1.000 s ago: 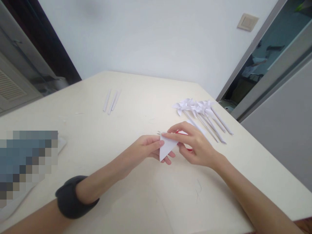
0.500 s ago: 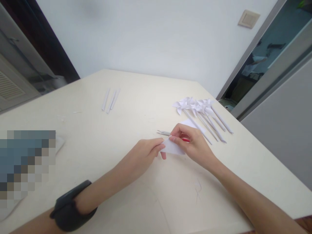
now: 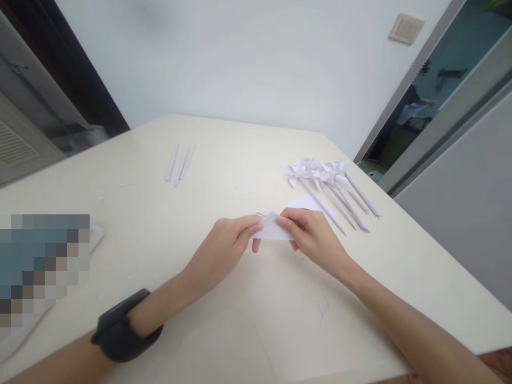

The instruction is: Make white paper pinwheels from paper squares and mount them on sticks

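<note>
Between my two hands is a folded sheet of white paper (image 3: 272,227), its peak pointing away from me and its straight edge toward me. My left hand (image 3: 239,232) pinches its left corner between thumb and fingers. On the other side my right hand (image 3: 310,226) grips the right corner, thumb on top. Behind the paper the tips of the scissors (image 3: 261,215) peek out; the rest of them is hidden by the paper and my right hand. Another piece of white paper (image 3: 306,201) lies flat just beyond my right hand.
Several white paper pinwheels (image 3: 316,172) on rolled-paper sticks (image 3: 354,209) lie at the right. Three loose paper tubes (image 3: 181,164) rest at the back left. Thin paper scraps (image 3: 322,309) lie near the front. A pixelated object (image 3: 44,261) sits at the left edge.
Both hands have shifted slightly left and away from me with the paper. Its peak now stands clear between my fingers, and more of the scissors is covered.
</note>
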{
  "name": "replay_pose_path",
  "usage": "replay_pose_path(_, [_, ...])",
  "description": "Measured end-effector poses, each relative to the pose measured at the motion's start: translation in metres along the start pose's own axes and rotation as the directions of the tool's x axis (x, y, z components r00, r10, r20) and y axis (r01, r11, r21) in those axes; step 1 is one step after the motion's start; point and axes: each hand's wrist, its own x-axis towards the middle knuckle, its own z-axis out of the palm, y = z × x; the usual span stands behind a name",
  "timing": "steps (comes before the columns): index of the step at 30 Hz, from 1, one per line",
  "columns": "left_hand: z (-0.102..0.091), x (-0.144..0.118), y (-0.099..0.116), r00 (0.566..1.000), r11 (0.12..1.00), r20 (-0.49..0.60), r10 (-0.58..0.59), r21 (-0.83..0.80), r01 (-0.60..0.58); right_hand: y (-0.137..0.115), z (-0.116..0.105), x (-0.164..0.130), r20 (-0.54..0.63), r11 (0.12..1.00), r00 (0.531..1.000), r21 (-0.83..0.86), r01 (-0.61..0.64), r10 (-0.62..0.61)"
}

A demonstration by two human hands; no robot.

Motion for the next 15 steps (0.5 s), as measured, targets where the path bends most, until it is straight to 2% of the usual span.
replay_pose_path(3, [-0.001,0.003,-0.005,0.999,0.991,0.032,-0.041,-0.125,0.045,0.001,-0.001,0.002,-0.039,1.000,0.999,-0.006,0.021,-0.021])
replay_pose_path(6, [-0.001,0.007,-0.012,0.996,0.951,0.051,-0.076,-0.296,0.088,0.004,-0.003,0.003,0.011,1.000,1.000,0.019,0.019,-0.019])
replay_pose_path(10, [0.001,0.011,-0.013,0.993,0.880,0.078,-0.084,-0.462,0.111,0.009,-0.001,0.003,0.021,0.997,1.000,0.071,-0.020,0.019])
replay_pose_path(11, [0.002,0.011,-0.013,0.992,0.823,0.087,-0.096,-0.553,0.128,0.010,0.001,0.004,0.027,0.995,0.999,0.092,-0.035,0.033])
replay_pose_path(13, [0.004,0.011,-0.012,0.984,0.656,0.124,-0.129,-0.734,0.178,0.012,0.005,0.004,0.061,0.990,0.997,0.126,-0.062,0.055])
replay_pose_path(15, [0.005,0.010,-0.012,0.975,0.512,0.163,-0.154,-0.831,0.220,0.014,0.007,0.005,0.111,0.989,0.992,0.125,-0.076,0.062])
